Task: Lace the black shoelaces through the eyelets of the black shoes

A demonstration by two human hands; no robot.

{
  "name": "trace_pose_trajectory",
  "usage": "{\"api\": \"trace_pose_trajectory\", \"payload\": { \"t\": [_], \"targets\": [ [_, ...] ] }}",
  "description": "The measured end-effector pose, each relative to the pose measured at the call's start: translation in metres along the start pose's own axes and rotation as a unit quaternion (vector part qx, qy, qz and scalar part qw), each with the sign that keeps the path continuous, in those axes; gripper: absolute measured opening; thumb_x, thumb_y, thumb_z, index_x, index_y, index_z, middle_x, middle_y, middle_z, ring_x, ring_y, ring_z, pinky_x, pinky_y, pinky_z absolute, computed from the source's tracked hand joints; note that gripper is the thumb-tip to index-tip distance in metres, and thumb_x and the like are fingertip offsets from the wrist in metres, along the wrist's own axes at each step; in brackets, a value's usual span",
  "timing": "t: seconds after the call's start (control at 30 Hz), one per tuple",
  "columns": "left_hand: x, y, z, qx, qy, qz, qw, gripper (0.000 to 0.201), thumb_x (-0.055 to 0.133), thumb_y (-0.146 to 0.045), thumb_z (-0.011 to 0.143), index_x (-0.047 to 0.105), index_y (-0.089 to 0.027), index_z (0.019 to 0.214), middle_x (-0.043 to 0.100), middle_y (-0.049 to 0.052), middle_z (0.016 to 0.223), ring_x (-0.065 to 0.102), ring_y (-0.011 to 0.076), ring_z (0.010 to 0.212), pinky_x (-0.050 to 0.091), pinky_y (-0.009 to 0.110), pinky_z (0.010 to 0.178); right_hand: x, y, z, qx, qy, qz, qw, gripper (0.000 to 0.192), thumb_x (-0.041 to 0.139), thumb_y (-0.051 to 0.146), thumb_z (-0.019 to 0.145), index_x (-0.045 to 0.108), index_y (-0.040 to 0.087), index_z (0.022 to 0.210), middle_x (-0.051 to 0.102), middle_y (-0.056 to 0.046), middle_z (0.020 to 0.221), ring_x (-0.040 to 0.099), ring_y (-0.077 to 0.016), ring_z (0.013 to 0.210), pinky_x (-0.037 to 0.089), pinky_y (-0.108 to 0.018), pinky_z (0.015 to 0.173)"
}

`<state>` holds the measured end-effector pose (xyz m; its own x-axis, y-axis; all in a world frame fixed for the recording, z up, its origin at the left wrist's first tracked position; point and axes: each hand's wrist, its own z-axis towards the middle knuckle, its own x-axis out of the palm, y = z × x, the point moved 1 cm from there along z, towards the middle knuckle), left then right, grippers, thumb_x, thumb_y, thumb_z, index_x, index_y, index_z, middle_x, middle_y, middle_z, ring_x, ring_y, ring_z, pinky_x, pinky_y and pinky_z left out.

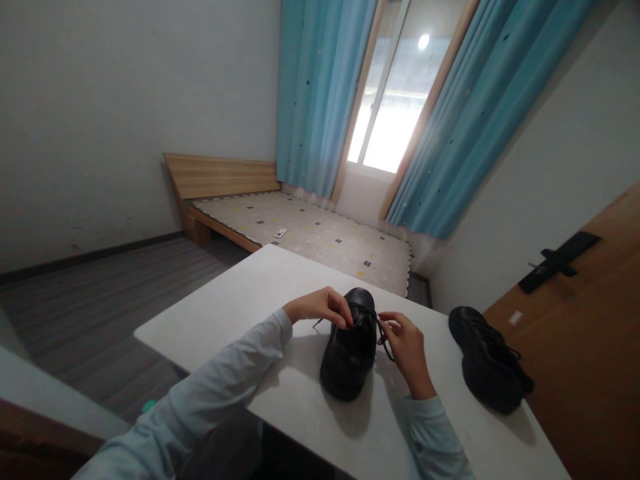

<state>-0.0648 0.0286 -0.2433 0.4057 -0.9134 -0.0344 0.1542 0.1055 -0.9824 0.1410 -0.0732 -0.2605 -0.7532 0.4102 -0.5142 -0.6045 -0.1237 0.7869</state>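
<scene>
A black lace-up shoe stands upright on the white table, its toe pointing away from me and its dark opening toward me. My right hand is at the shoe's right side, fingers closed on a black shoelace that hangs in a loop below the fingertips. From the left, my left hand reaches over the shoe with thumb and fingers pinched together at the tongue and lacing. What lies between those fingertips is hidden. Another lace end sticks out beneath the left hand.
A second black shoe lies at the right of the white table. Beyond the table is a bed with a small white object on it. Blue curtains frame a window; a wooden door is at right.
</scene>
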Motion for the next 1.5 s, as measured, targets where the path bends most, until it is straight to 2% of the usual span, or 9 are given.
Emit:
{"api": "trace_pose_trajectory", "payload": {
  "t": [0.13,0.3,0.4,0.57,0.67,0.77,0.9,1.23,1.5],
  "targets": [
    [0.000,0.002,0.001,0.011,-0.008,0.007,1.000,0.039,0.078,-0.047,0.059,0.072,-0.012,0.076,0.068,0.007,0.072,0.060,0.0129,0.065,0.048,0.023,0.063,0.002,0.001,-0.001,0.014,0.011,0.019,1.000,0.041,0.056,0.056,0.077,0.064,0.016,0.084,0.068,-0.009,0.085,0.060,-0.0163,0.046,0.048,-0.032,0.048],
    [-0.006,0.008,0.007,0.043,-0.149,0.122,0.980,0.034,0.067,-0.045,0.074,0.070,-0.012,0.084,0.067,0.006,0.076,0.059,0.0120,0.069,0.045,0.023,0.065,0.005,-0.002,0.001,0.015,0.011,0.053,0.998,0.044,0.057,0.057,0.076,0.064,0.015,0.085,0.066,-0.009,0.086,0.057,-0.0145,0.049,0.047,-0.030,0.047],
    [-0.009,0.013,0.010,0.048,-0.191,0.197,0.961,0.029,0.064,-0.040,0.077,0.068,-0.013,0.088,0.068,0.006,0.086,0.058,0.0126,0.074,0.043,0.022,0.064,0.007,-0.003,0.005,0.018,0.017,0.093,0.995,0.045,0.060,0.058,0.072,0.062,0.014,0.083,0.064,-0.007,0.079,0.056,-0.0145,0.052,0.046,-0.029,0.048],
    [-0.006,0.013,0.010,0.050,-0.175,0.211,0.960,0.030,0.064,-0.037,0.077,0.065,-0.015,0.096,0.066,0.008,0.102,0.060,0.0163,0.090,0.046,0.027,0.077,0.011,-0.007,0.008,0.030,0.013,0.135,0.990,0.041,0.065,0.055,0.069,0.061,0.015,0.079,0.061,-0.004,0.075,0.057,-0.0154,0.057,0.045,-0.028,0.051],
    [-0.002,0.011,0.008,0.045,-0.153,0.209,0.965,0.036,0.066,-0.038,0.075,0.062,-0.017,0.104,0.063,0.008,0.111,0.057,0.0192,0.105,0.044,0.032,0.089,0.013,-0.012,0.010,0.043,0.012,0.144,0.989,0.041,0.067,0.054,0.067,0.062,0.015,0.078,0.063,-0.005,0.074,0.057,-0.0162,0.059,0.046,-0.029,0.055],
    [-0.001,0.011,0.008,0.035,-0.129,0.215,0.968,0.042,0.067,-0.039,0.074,0.059,-0.020,0.111,0.061,0.007,0.116,0.054,0.0201,0.110,0.041,0.036,0.095,0.014,-0.017,0.013,0.053,0.005,0.151,0.987,0.041,0.069,0.055,0.065,0.063,0.016,0.076,0.065,-0.005,0.073,0.057,-0.0170,0.061,0.047,-0.031,0.058],
    [0.000,0.011,0.007,0.023,-0.118,0.216,0.969,0.044,0.066,-0.041,0.075,0.058,-0.021,0.113,0.060,0.007,0.119,0.053,0.0212,0.112,0.041,0.037,0.095,0.016,-0.022,0.016,0.047,0.003,0.143,0.989,0.039,0.068,0.054,0.066,0.063,0.016,0.075,0.065,-0.005,0.073,0.057,-0.0178,0.063,0.048,-0.033,0.061],
    [-0.001,0.012,0.007,0.012,-0.111,0.225,0.968,0.051,0.070,-0.038,0.071,0.055,-0.022,0.117,0.057,0.008,0.123,0.051,0.0223,0.115,0.040,0.037,0.095,0.019,-0.012,0.016,-0.005,-0.063,0.082,0.995,0.030,0.060,0.048,0.074,0.060,0.018,0.076,0.063,-0.005,0.078,0.057,-0.0196,0.071,0.046,-0.032,0.064],
    [-0.001,0.015,0.008,0.015,-0.110,0.234,0.966,0.051,0.070,-0.041,0.071,0.055,-0.022,0.117,0.057,0.008,0.122,0.051,0.0223,0.114,0.040,0.037,0.095,0.017,-0.008,0.018,-0.011,-0.059,0.102,0.993,0.025,0.059,0.043,0.077,0.059,0.018,0.074,0.062,-0.003,0.073,0.057,-0.0196,0.074,0.044,-0.032,0.067]
  ]
}}
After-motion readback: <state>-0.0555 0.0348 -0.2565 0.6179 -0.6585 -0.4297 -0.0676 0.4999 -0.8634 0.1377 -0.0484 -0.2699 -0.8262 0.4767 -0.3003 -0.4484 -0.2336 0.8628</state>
